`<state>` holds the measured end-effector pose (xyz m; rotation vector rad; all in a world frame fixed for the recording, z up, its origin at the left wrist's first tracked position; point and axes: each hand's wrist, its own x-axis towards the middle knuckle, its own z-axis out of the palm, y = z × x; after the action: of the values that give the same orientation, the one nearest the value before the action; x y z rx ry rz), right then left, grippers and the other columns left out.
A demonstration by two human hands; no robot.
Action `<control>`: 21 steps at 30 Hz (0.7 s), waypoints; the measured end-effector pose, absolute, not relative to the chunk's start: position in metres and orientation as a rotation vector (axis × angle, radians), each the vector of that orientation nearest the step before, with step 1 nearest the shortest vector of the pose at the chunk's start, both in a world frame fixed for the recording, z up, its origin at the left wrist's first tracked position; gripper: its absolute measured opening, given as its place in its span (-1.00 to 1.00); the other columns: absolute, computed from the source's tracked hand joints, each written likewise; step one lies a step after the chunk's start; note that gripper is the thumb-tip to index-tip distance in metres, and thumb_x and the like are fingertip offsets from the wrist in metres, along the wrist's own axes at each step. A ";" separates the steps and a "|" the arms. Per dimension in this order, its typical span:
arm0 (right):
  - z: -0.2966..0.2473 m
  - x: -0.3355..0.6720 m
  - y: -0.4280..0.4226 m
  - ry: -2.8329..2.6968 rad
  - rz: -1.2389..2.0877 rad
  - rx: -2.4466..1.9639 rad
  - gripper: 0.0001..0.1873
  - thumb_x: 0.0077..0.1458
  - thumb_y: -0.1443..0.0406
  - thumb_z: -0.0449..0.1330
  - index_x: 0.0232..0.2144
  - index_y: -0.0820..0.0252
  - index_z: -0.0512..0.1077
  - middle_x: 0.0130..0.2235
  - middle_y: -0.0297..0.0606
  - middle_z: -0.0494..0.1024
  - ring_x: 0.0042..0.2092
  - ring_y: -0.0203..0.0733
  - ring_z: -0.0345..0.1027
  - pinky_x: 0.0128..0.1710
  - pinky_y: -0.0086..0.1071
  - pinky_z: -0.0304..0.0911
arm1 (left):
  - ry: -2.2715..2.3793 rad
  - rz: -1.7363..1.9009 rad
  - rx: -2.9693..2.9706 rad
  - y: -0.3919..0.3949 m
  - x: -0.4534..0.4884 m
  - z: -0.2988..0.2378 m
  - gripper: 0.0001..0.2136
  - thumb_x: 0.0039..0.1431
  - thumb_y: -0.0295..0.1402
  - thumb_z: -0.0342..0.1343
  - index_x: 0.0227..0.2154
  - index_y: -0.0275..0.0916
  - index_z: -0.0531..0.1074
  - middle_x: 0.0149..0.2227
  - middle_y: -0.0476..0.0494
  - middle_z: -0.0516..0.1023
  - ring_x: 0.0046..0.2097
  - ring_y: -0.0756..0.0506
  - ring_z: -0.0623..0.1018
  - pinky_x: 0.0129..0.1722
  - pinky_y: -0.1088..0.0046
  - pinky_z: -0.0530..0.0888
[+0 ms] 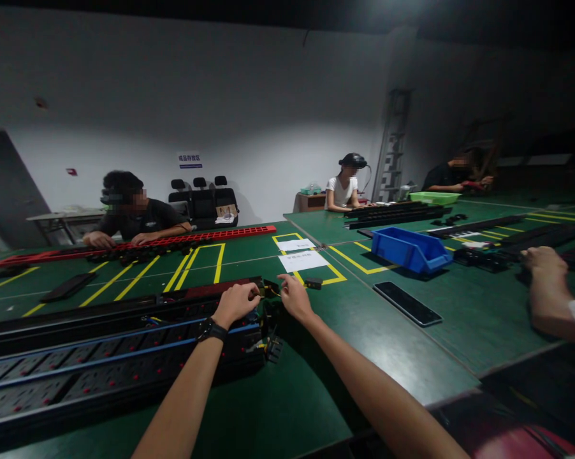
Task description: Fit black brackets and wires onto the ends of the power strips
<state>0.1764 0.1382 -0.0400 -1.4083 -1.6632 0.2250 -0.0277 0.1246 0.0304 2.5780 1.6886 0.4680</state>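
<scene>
A long black power strip assembly (101, 357) with red-dotted sockets and blue wires lies across the green table (373, 331) in front of me. My left hand (237, 301), a watch on its wrist, is curled closed on the strip's right end. My right hand (293, 294) sits just beside that end, fingers bent in a pinch over the small parts and wires there; what it holds is hidden. A small black part (313, 282) lies just right of my right hand.
A black phone (407, 303) lies to the right, near a blue bin (409, 250) and white papers (301, 260). A co-worker's arm (550, 293) rests at far right. Other people sit across, one behind a long red strip (173, 239). Yellow lines mark the table.
</scene>
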 end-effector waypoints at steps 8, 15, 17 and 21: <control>-0.030 0.266 0.140 -1.357 0.066 -2.051 -0.57 0.30 0.16 -0.02 0.05 0.23 0.46 -0.10 0.12 0.54 -0.07 0.11 0.47 -0.13 -0.13 0.31 | 1.662 0.447 2.616 0.128 -0.031 0.028 -0.76 0.25 -0.18 0.04 -0.20 -0.06 0.59 -0.21 -0.11 0.67 -0.17 -0.16 0.61 -0.18 0.40 0.46; -0.044 0.276 0.148 -1.398 0.132 -2.104 -0.62 0.27 0.09 0.05 -0.14 0.19 0.55 -0.15 0.05 0.60 -0.09 0.08 0.49 -0.15 -0.16 0.32 | 1.701 0.451 2.603 0.124 -0.031 0.030 -0.72 0.29 -0.14 0.00 -0.21 -0.09 0.58 -0.21 -0.14 0.66 -0.14 -0.18 0.61 -0.16 0.39 0.46; -0.044 0.273 0.151 -1.323 0.207 -2.024 -0.64 0.21 0.12 0.13 -0.10 0.20 0.54 -0.15 0.03 0.61 -0.10 0.07 0.50 -0.14 -0.18 0.33 | 1.704 0.449 2.593 0.123 -0.031 0.031 -0.74 0.29 -0.16 0.00 -0.21 -0.08 0.58 -0.20 -0.13 0.67 -0.15 -0.17 0.61 -0.17 0.41 0.46; -0.039 0.268 0.154 -1.222 0.277 -1.794 -0.55 0.11 0.27 0.16 0.04 0.31 0.50 -0.13 0.01 0.63 -0.08 0.06 0.51 -0.07 -0.20 0.33 | 1.697 0.462 2.594 0.123 -0.031 0.030 -0.75 0.29 -0.17 0.00 -0.22 -0.06 0.57 -0.20 -0.10 0.67 -0.16 -0.17 0.61 -0.19 0.40 0.46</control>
<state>0.2679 0.1537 -0.0394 -1.7942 -1.2225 0.2769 -0.0315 0.1235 0.0299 2.5936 1.6972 0.4616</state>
